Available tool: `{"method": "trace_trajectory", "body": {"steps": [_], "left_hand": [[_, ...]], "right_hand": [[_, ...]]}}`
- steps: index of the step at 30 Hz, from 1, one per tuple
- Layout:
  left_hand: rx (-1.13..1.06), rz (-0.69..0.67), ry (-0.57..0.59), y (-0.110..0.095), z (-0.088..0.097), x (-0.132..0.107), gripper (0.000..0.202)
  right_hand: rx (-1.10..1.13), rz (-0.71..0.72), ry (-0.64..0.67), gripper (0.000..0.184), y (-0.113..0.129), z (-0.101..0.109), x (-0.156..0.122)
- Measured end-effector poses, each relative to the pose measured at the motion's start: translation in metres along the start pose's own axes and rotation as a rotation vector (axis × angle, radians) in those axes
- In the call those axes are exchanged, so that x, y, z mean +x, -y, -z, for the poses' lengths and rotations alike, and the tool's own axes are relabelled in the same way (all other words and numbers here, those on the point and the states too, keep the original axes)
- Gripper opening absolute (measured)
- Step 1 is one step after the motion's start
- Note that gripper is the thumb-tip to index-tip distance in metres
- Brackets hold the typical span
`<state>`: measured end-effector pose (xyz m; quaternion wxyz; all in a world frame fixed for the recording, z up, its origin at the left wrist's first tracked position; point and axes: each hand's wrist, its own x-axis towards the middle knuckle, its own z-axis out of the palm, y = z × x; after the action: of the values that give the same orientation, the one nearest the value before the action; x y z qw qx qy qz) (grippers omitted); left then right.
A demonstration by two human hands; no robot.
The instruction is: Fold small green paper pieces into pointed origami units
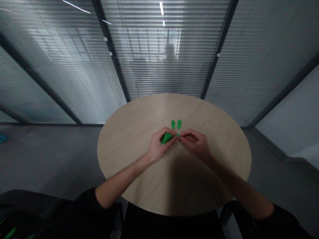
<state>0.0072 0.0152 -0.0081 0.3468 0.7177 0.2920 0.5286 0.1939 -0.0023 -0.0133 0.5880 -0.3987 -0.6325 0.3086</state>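
Note:
A folded piece of green paper (166, 138) lies within my left hand (160, 141), whose thumb and fingers pinch it. Its narrow end points right, to where my right hand (195, 142) grips the tip between thumb and fingertips. Both hands meet over the middle of the table, fingertips nearly touching. Just beyond them, two small green pieces (176, 124) lie side by side on the tabletop. My fingers partly cover the folded paper, so its full shape is hidden.
The round wooden table (124, 132) has its far edge close to a glass wall with blinds (171, 76). Grey floor (69, 156) surrounds it. A blue item (2, 138) is on the floor at far left. A dark chair (32, 199) stands at lower left.

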Motion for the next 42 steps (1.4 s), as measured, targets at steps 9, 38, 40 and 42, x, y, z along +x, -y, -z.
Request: {"method": "trace_trajectory", "body": {"steps": [9,38,40,42], "left_hand": [[-0.025,0.033,-0.037,0.003,-0.002,0.0,0.011],[0.046,-0.058,0.015,-0.001,0.007,0.002,0.005],[0.033,-0.06,0.026,-0.001,0.006,0.002,0.005],[0.025,-0.063,0.033,-0.002,0.005,0.002,0.004]], "right_hand": [[0.085,-0.063,0.014,0.017,-0.004,0.0,-0.002],[-0.156,0.151,-0.036,0.002,0.006,0.005,0.0],[-0.135,0.142,-0.002,0.005,0.006,0.004,-0.001],[-0.128,0.153,0.028,0.003,0.005,0.003,-0.001]]}}
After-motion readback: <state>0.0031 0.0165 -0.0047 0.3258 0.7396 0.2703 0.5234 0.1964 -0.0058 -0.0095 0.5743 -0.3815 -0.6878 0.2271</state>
